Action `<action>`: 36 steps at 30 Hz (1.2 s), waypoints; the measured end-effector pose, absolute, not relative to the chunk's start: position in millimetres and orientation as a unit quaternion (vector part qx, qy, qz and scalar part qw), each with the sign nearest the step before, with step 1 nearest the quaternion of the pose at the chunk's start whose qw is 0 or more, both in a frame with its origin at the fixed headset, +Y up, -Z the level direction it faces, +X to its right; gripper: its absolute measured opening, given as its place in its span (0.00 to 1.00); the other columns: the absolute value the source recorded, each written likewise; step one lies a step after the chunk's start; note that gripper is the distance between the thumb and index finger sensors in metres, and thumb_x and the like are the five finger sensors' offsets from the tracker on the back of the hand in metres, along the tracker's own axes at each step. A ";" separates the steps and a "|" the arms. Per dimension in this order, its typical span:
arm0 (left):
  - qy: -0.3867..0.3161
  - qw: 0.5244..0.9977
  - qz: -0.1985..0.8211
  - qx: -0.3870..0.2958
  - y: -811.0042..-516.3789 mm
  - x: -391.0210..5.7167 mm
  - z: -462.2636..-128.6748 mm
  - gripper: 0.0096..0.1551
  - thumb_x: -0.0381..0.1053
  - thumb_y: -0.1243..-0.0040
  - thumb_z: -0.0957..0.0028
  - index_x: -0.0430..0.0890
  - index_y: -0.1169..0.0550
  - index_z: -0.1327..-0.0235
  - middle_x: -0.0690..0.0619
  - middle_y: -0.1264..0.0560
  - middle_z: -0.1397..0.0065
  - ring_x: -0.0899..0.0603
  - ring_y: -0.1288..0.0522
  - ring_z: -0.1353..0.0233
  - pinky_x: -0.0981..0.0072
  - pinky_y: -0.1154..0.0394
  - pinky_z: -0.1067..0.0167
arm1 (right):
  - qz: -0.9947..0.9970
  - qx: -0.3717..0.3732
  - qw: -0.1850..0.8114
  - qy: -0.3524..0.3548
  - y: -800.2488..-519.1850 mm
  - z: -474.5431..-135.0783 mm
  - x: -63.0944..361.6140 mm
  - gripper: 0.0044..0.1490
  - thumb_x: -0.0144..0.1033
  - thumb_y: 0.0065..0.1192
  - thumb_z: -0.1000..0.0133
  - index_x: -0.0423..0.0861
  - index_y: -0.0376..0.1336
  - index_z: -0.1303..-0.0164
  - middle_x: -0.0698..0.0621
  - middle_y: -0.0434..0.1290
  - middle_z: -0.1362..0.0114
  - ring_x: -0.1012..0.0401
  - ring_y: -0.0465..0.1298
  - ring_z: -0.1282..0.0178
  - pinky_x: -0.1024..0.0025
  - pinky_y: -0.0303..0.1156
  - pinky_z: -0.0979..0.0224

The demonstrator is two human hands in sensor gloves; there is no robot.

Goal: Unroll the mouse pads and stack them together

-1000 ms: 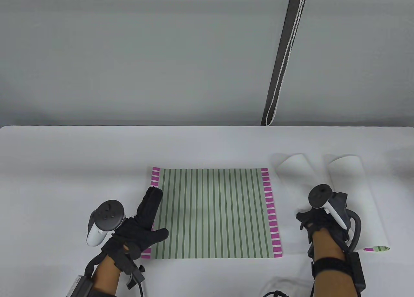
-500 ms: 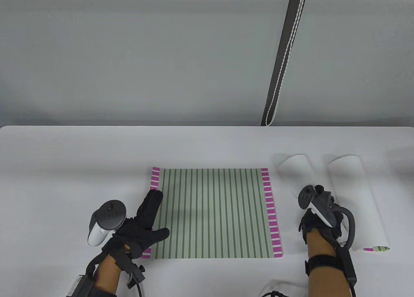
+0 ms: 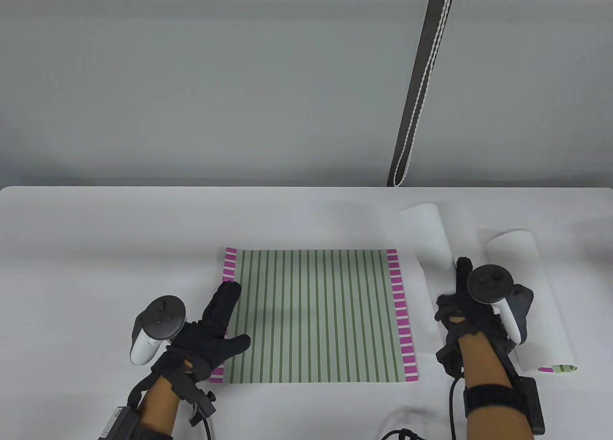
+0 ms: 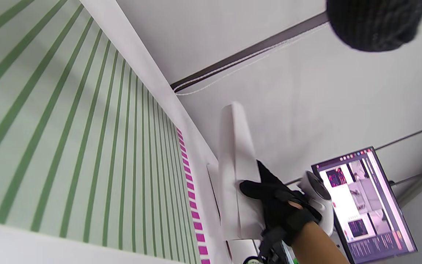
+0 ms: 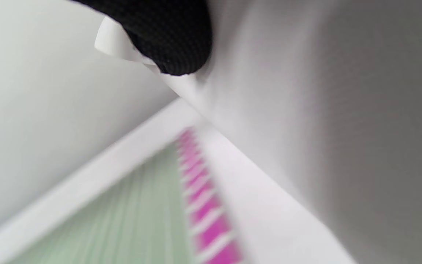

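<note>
An unrolled green-striped mouse pad [image 3: 316, 315] with magenta end bands lies flat mid-table; it also shows in the left wrist view [image 4: 68, 146]. My left hand [image 3: 218, 327] rests flat and spread on its left edge. My right hand [image 3: 462, 306] grips a white rolled pad [image 3: 428, 241] and holds it with its far end raised off the table; the left wrist view shows the roll [image 4: 236, 161] held in that hand [image 4: 280, 209]. A second rolled pad [image 3: 534, 296] lies on the table right of the right hand.
The white table [image 3: 96, 248] stretches left and behind the flat pad. A dark strap with a white cord [image 3: 419, 85] hangs on the wall behind. A lit monitor [image 4: 361, 205] stands off to the right.
My right hand closed on the nearer rolled pad and lifted it, swinging its far end up and toward the back. The left hand stayed on the flat pad.
</note>
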State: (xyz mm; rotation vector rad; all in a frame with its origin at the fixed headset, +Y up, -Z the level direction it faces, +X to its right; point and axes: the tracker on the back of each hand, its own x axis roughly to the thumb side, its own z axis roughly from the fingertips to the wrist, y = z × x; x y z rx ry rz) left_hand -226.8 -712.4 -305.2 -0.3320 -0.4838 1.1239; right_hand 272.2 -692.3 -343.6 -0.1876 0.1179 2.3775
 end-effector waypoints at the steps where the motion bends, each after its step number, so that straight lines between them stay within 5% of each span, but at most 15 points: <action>1: -0.226 0.801 0.532 -0.156 -712.1 -224.4 -306.3 0.66 0.79 0.43 0.61 0.52 0.59 0.22 0.42 0.62 0.16 0.28 0.59 0.18 0.23 0.57 0.32 | 0.913 -0.045 0.402 0.052 -691.5 -341.2 264.1 0.58 0.29 0.73 0.45 0.44 0.36 0.18 0.36 0.62 0.25 0.45 0.74 0.33 0.51 0.75 0.35; 9: -0.178 0.759 0.591 -0.206 -706.8 -192.8 -312.7 0.59 0.74 0.42 0.56 0.49 0.53 0.21 0.42 0.50 0.16 0.29 0.48 0.19 0.27 0.51 0.30 | 0.778 0.132 0.604 0.116 -701.5 -329.2 176.0 0.61 0.32 0.70 0.42 0.46 0.30 0.18 0.33 0.58 0.23 0.43 0.72 0.31 0.50 0.73 0.33; 18: -0.206 0.684 0.640 -0.283 -729.8 -146.7 -308.9 0.57 0.75 0.46 0.53 0.52 0.55 0.21 0.40 0.48 0.17 0.28 0.45 0.20 0.29 0.46 0.29 | 0.652 0.259 0.682 0.209 -715.1 -310.4 96.9 0.58 0.41 0.67 0.39 0.49 0.29 0.18 0.31 0.55 0.22 0.41 0.71 0.30 0.49 0.72 0.32; 22: -0.194 0.645 0.676 -0.297 -735.5 -144.5 -308.6 0.57 0.71 0.44 0.50 0.48 0.57 0.22 0.41 0.45 0.18 0.30 0.41 0.20 0.33 0.42 0.29 | 0.690 0.260 0.637 0.227 -717.4 -307.8 91.0 0.59 0.54 0.62 0.36 0.47 0.27 0.18 0.28 0.49 0.20 0.36 0.64 0.27 0.44 0.67 0.31; 27: -0.123 0.654 0.685 -0.296 -741.5 -145.9 -306.9 0.52 0.63 0.41 0.49 0.47 0.54 0.23 0.42 0.37 0.23 0.33 0.31 0.25 0.36 0.32 0.32 | 0.757 0.247 0.560 0.230 -718.0 -306.4 87.7 0.65 0.62 0.62 0.38 0.41 0.27 0.19 0.27 0.43 0.20 0.33 0.58 0.25 0.40 0.63 0.30; 32: -0.114 0.648 0.694 -0.294 -746.1 -152.8 -309.1 0.49 0.60 0.41 0.49 0.48 0.51 0.24 0.45 0.34 0.25 0.37 0.25 0.31 0.44 0.27 0.34 | 0.746 0.234 0.582 0.222 -720.3 -305.7 89.8 0.71 0.62 0.64 0.39 0.34 0.23 0.24 0.27 0.46 0.20 0.34 0.64 0.27 0.41 0.67 0.32; 36: -0.118 0.639 0.699 -0.297 -745.5 -155.9 -309.4 0.48 0.60 0.41 0.49 0.48 0.51 0.24 0.46 0.31 0.27 0.39 0.22 0.33 0.46 0.25 0.36 | 0.719 0.211 0.622 0.227 -726.6 -307.7 97.9 0.62 0.48 0.62 0.36 0.33 0.25 0.24 0.27 0.50 0.22 0.37 0.70 0.30 0.45 0.73 0.35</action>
